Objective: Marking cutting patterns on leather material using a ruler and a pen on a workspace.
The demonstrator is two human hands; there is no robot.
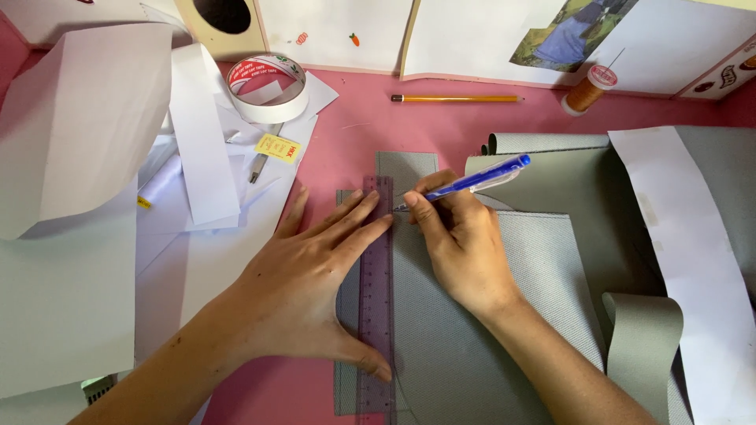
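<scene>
My left hand (303,279) lies flat with fingers spread, pressing a translucent purple ruler (376,311) onto a piece of grey fabric (472,354). The ruler runs lengthwise away from me. My right hand (465,244) grips a blue pen (476,179), whose tip touches the fabric at the ruler's right edge, near its far end. The fabric rests on a pink table (370,126).
White paper sheets (71,134) pile up at the left. A tape roll (268,85), a yellow pencil (455,98) and an orange thread spool (589,90) lie farther back. Rolled grey material (642,338) and a white paper strip (693,260) sit at the right.
</scene>
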